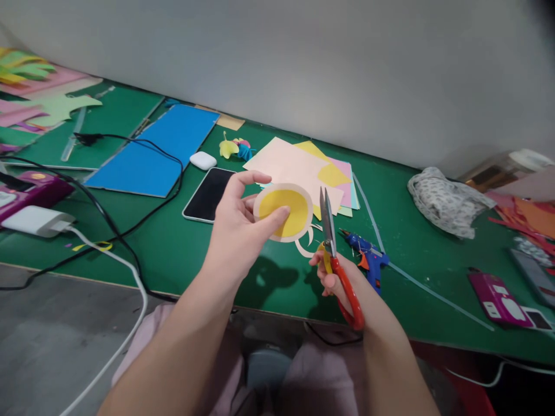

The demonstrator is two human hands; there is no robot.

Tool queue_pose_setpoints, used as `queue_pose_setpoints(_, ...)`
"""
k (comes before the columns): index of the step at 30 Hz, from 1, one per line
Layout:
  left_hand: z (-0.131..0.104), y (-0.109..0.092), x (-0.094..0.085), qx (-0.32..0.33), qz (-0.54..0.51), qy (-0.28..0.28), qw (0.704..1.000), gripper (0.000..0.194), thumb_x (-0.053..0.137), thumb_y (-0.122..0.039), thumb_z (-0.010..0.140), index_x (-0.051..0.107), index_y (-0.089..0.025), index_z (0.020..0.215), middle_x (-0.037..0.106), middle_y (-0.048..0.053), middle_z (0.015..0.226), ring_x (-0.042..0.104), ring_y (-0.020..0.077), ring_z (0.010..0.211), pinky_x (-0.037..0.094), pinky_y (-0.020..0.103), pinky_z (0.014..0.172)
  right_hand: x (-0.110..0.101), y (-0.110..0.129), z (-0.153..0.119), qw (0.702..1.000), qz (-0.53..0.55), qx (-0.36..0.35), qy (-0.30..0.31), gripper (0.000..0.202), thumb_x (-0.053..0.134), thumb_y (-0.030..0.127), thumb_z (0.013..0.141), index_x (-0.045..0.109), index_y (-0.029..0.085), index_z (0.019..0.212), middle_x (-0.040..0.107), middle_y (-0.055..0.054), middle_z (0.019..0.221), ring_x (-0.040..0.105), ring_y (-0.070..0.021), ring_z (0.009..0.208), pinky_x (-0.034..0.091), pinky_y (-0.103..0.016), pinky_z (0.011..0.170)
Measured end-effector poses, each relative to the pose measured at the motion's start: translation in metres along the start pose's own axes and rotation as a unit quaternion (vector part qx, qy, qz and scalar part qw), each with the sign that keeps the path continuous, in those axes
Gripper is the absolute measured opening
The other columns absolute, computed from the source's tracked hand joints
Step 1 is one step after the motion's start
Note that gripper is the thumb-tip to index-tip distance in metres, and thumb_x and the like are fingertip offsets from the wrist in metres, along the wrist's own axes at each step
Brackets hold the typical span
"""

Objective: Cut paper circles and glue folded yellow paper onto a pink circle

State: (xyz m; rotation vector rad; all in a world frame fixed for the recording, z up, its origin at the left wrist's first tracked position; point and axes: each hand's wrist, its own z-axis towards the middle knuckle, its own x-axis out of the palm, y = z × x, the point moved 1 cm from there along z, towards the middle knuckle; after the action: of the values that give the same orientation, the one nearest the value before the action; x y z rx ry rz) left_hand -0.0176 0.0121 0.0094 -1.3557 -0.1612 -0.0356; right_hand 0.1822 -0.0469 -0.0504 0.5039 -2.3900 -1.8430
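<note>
Between its thumb and fingers, my left hand (240, 219) holds a paper disc (299, 211), yellow in the middle with a pale pink border. The thumb lies across the yellow face. My right hand (336, 277) grips red-handled scissors (332, 237) whose blades point up and stand slightly apart, just right of the disc and not touching it. Below the disc, curled pale paper offcuts (304, 248) lie on the green table. Behind it is a stack of coloured paper sheets (277, 156), pale pink on top. Part of the right hand's grip is hidden by the scissor handles.
A blue glue gun (366, 251) lies right of the scissors, near a clear glue stick (437, 294). To the left are a phone (208, 193), a white case (203, 160), a blue board (156, 150) and black cables (130, 231). Crumpled cloth (446, 199) sits at right.
</note>
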Motion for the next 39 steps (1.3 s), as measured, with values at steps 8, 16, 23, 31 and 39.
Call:
queue_pose_setpoints(8,-0.003,0.007,0.009,-0.076,-0.009,0.085,0.993,0.046,0.068,-0.020,0.069,0.044,-0.025,0.108,0.058,-0.005,0.067,0.059,0.0116,0.056,0.047,0.019,0.049,0.001,0.005,0.003,0.994,0.011,-0.083,-0.071,0.058,0.061,0.072,0.068,0.057,0.023,0.098,0.045,0.002,0.070,0.044,-0.0129,0.057,0.043,-0.027,0.051)
queue_pose_setpoints(16,-0.018,0.022,0.031,-0.129,0.077,0.313,0.938,0.052,0.060,-0.012,0.072,0.043,-0.026,0.118,0.038,-0.009,0.060,0.041,0.0069,0.053,0.035,0.016,0.047,0.002,0.019,0.007,0.948,0.058,-0.182,-0.256,0.025,0.065,0.027,0.074,0.053,0.025,0.096,0.058,-0.001,0.085,0.060,-0.0170,0.079,0.052,-0.033,0.072)
queue_pose_setpoints(23,-0.022,0.036,0.043,-0.140,0.057,0.296,0.943,0.047,0.061,-0.014,0.072,0.045,-0.025,0.115,0.046,-0.007,0.065,0.048,0.0087,0.058,0.039,0.019,0.051,0.000,0.022,0.007,0.940,-0.003,-0.159,-0.303,0.021,0.062,0.022,0.070,0.053,0.023,0.089,0.056,0.003,0.074,0.059,-0.0150,0.068,0.051,-0.031,0.065)
queue_pose_setpoints(31,-0.017,0.037,0.047,-0.174,-0.065,0.176,0.967,0.050,0.070,-0.017,0.066,0.048,-0.020,0.111,0.056,-0.005,0.061,0.055,0.0101,0.053,0.046,0.021,0.051,0.003,0.021,0.010,0.921,0.046,-0.164,-0.350,0.027,0.066,0.026,0.070,0.050,0.024,0.092,0.056,0.001,0.081,0.059,-0.0169,0.075,0.051,-0.033,0.072)
queue_pose_setpoints(39,-0.008,0.035,0.035,-0.104,-0.103,0.002,0.989,0.046,0.074,-0.019,0.066,0.049,-0.021,0.104,0.060,-0.005,0.064,0.058,0.0093,0.055,0.048,0.020,0.054,0.010,0.017,0.009,0.960,0.123,-0.146,-0.203,0.039,0.058,0.056,0.078,0.051,0.021,0.094,0.050,0.004,0.065,0.048,-0.0116,0.052,0.047,-0.031,0.057)
